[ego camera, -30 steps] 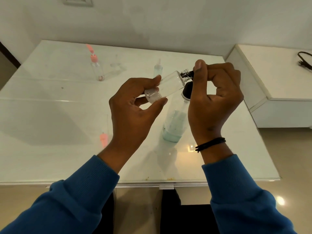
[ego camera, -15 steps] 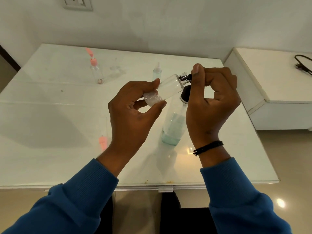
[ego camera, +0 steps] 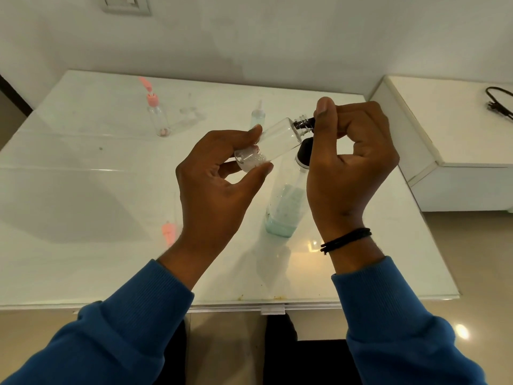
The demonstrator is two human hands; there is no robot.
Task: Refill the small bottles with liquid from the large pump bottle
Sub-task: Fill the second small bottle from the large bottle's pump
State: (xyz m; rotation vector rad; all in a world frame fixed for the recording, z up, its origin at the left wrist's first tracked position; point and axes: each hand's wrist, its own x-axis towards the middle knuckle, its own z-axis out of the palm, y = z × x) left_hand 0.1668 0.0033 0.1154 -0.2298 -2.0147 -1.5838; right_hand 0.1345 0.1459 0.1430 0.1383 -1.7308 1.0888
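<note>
My left hand (ego camera: 213,187) grips the base of a small clear bottle (ego camera: 273,140), tilted with its neck up to the right and a little foamy liquid at the bottom. My right hand (ego camera: 347,159) is curled round the black pump head (ego camera: 304,124) of the large pump bottle (ego camera: 286,209), whose nozzle sits at the small bottle's threaded neck. The large bottle stands on the table below my hands with pale green liquid in its lower part. Farther back stand a small bottle with an open pink flip cap (ego camera: 156,115) and a small bottle of pale green liquid (ego camera: 258,115).
The glass-topped white table (ego camera: 83,190) reaches the wall at the back. A loose pink cap (ego camera: 168,232) lies left of my left wrist. A low white cabinet (ego camera: 458,140) stands to the right with a black cable (ego camera: 499,102) on it.
Both hands with the small bottle and pump head keep nearly the same pose. The view has tipped slightly, so everything sits a little lower in the frame.
</note>
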